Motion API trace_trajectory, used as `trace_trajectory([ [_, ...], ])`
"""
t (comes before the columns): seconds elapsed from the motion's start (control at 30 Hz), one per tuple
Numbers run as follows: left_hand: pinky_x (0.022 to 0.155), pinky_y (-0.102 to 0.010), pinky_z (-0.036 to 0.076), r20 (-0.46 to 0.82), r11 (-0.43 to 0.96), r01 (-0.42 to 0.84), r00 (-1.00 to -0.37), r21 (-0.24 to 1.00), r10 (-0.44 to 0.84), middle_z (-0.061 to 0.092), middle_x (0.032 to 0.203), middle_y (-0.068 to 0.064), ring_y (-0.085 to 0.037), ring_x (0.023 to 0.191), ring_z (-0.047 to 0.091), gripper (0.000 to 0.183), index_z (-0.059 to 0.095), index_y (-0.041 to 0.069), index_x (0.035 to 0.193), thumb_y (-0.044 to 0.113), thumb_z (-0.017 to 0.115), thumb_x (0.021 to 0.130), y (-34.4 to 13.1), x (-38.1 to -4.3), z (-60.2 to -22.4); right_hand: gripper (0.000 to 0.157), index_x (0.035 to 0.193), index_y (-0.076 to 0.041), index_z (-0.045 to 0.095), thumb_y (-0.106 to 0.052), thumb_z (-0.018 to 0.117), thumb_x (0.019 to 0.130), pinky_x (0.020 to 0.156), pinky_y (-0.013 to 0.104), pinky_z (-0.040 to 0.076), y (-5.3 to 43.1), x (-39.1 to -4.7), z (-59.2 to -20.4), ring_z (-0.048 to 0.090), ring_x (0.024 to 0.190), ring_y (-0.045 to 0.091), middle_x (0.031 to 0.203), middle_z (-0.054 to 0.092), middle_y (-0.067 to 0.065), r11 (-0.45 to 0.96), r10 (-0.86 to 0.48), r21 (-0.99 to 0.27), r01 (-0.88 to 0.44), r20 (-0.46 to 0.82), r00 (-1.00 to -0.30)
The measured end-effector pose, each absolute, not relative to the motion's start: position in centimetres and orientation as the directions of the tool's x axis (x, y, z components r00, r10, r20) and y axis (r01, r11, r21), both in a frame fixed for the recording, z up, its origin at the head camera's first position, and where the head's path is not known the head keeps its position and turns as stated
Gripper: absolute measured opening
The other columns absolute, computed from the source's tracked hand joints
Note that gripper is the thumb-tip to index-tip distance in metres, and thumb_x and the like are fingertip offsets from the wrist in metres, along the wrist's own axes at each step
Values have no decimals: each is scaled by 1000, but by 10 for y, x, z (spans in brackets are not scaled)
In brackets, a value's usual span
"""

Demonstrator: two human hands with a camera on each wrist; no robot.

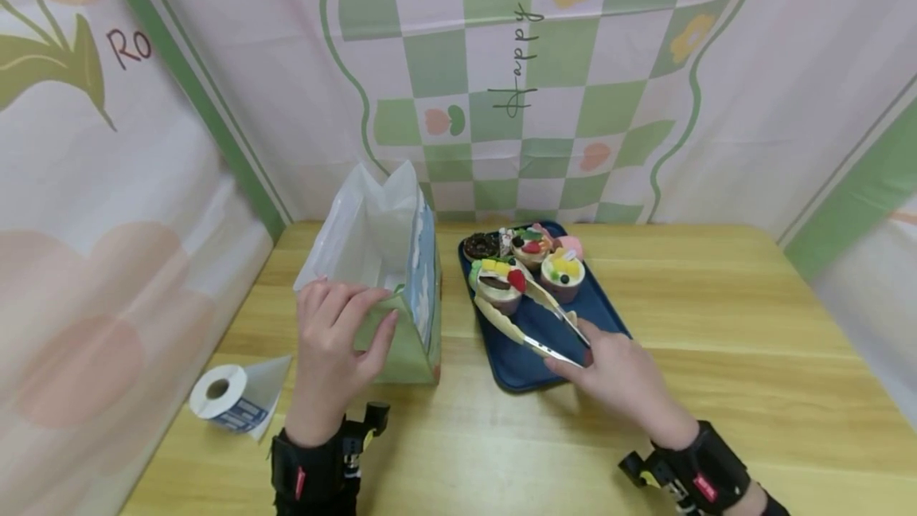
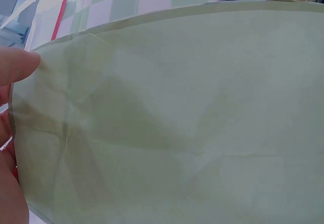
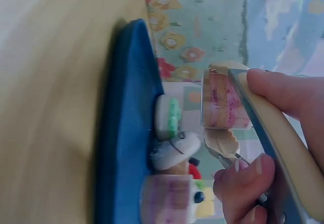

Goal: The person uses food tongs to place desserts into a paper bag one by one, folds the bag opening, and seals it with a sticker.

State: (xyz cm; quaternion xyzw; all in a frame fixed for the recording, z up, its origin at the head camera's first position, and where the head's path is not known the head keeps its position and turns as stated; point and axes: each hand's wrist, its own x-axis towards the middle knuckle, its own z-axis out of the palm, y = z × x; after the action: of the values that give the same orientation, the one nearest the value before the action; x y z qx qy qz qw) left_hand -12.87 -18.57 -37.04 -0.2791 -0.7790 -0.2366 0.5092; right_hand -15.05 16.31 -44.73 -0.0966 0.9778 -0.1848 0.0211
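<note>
Cupcake [image 1: 499, 287] caught between the tips of the tongs [image 1: 497, 320], over the ten-o'clock part of the blue tray [image 1: 519, 366] and at three o'clock from the paper bag [image 1: 401, 345]. Held through a right hand [image 1: 619, 373] curled in a grip round the tongs, with the bag's rim pinched at seven o'clock by the left hand [image 1: 338, 333]. Seemingly at the lifting step, apparently clear of the tray; next calling for a steady squeeze and a level pass toward nine o'clock, above the rim.
</note>
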Motion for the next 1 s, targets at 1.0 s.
trace_trajectory([
  [1.0,82,-47,34,929,729,680,-314,76,196,66,84,-8,-29,79,51,21,71,5,94,24,65,88,-186,-127,-370,68,119,-15,55,-72,57,83,46,26,29,172,-160,-353,43,49,12,64,51,-4,898,-271,-336,-285,89,-959],
])
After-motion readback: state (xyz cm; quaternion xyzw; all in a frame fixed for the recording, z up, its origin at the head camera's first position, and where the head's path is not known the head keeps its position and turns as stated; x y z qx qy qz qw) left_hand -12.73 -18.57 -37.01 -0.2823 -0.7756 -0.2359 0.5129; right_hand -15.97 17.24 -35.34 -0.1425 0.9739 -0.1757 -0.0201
